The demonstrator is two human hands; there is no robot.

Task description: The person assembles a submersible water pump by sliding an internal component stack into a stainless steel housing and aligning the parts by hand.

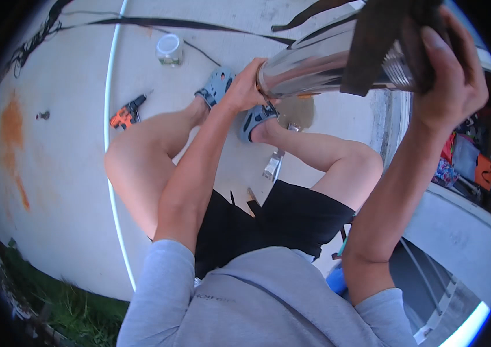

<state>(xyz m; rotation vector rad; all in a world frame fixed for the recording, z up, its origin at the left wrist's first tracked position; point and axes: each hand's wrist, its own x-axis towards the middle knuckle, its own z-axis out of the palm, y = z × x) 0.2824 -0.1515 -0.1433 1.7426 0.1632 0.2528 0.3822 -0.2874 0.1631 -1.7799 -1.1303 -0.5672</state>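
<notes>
My left hand [248,87] is wrapped round the left end of a shiny metal cylinder [309,69], held up over my feet. Dark brown bands [367,46], perhaps leather or rubber, lie across the cylinder toward its right end. There my right hand [456,75] is closed on the dark band, with its thumb on top. Beside the band a ribbed metal part shows on the cylinder. The cylinder's top edge and far end are partly hidden or out of the picture.
An orange and black cordless drill [128,113] lies on the concrete left of my legs, with a lidded clear jar [169,48] beyond. A white hose [110,87] and a black strap [158,23] cross the ground. Metal pieces [273,165] lie between my legs; a cluttered shelf [468,156] stands right.
</notes>
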